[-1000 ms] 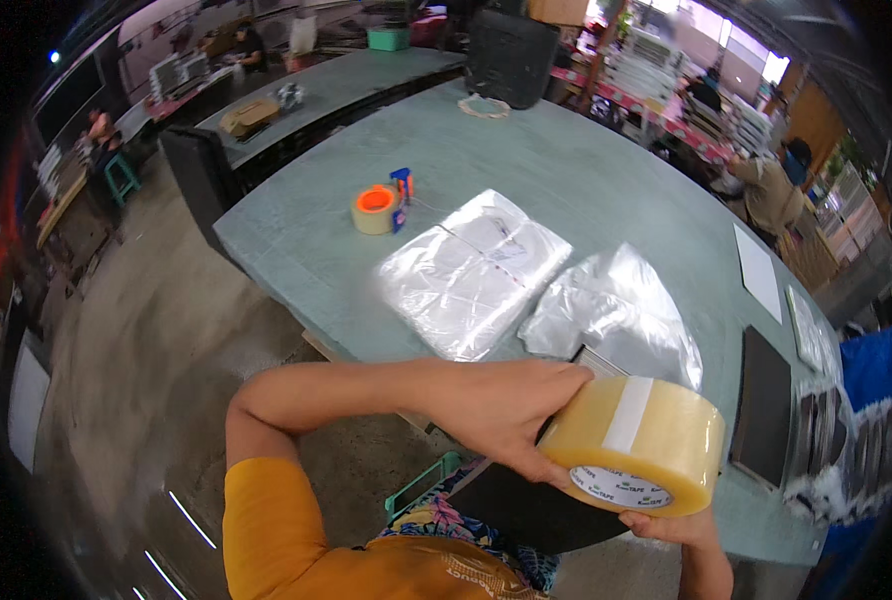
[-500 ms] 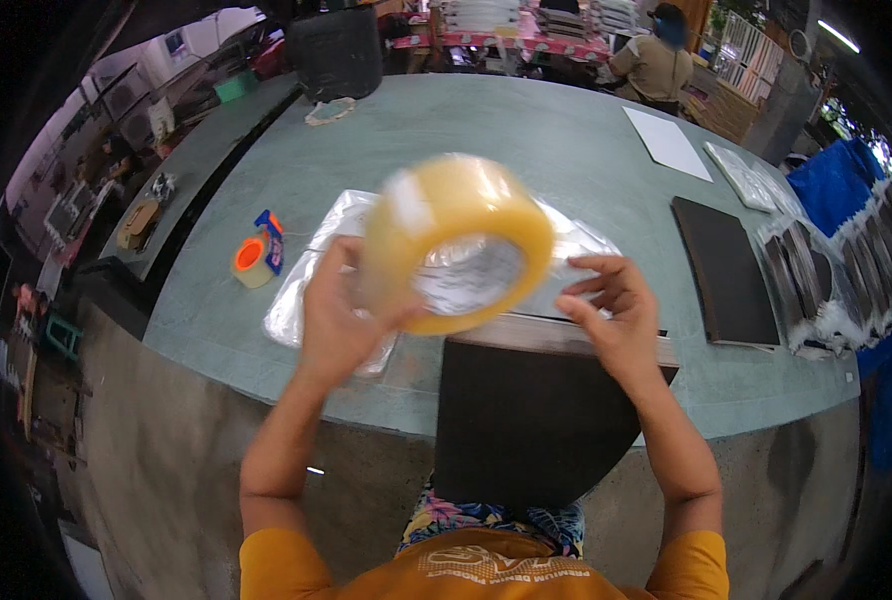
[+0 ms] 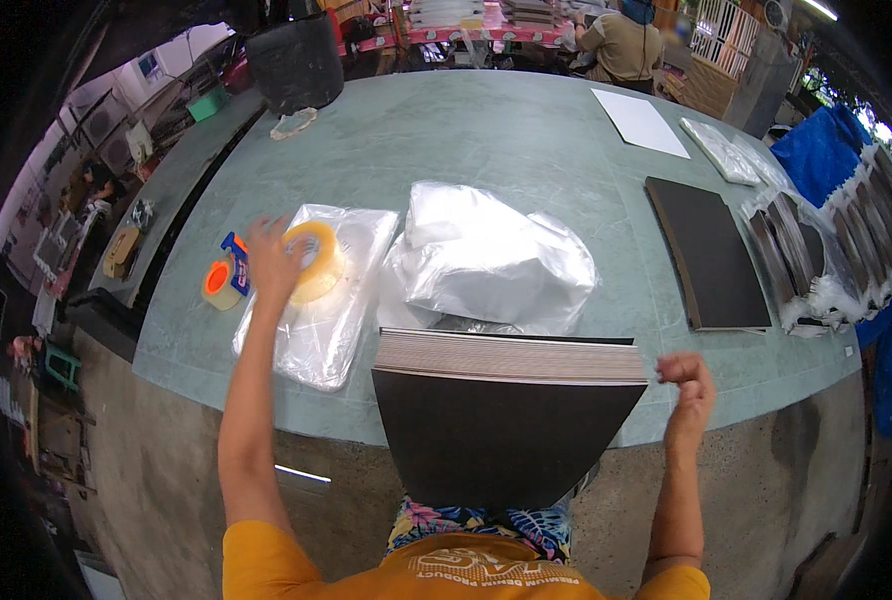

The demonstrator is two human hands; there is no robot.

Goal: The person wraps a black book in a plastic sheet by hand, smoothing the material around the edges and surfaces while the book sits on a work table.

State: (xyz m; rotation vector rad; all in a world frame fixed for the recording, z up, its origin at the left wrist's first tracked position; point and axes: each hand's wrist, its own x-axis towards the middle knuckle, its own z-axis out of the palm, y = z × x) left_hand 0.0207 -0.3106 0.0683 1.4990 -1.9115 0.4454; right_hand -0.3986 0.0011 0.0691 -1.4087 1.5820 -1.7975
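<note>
My left hand (image 3: pixel 274 262) is closed around the near side of a wide roll of clear yellowish tape (image 3: pixel 324 275), its thumb at the roll's hole. The roll sits on a flat stack of clear plastic bags (image 3: pixel 311 350). My right hand (image 3: pixel 688 390), with curled fingers, hangs just right of a thick stack of black-covered boards (image 3: pixel 511 430); whatever it may pinch is too small to see. That stack leans at the table's front edge against my lap, its pale layered edges (image 3: pixel 511 358) facing up. Behind it lies a crumpled clear plastic bag (image 3: pixel 496 255).
Left of the bags stands a blue-orange tape dispenser (image 3: pixel 228 278). On the right lie a black board stack (image 3: pixel 708 255), plastic-wrapped bundles (image 3: pixel 796 260) and a white sheet (image 3: pixel 641 123). A black bin (image 3: pixel 294 65) stands at the far left; a person (image 3: pixel 621 45) works beyond the table.
My left hand has carried the tape roll left and down onto the plastic bags. My right hand has moved right and lower. The crumpled bag and the stack's edges now show fully.
</note>
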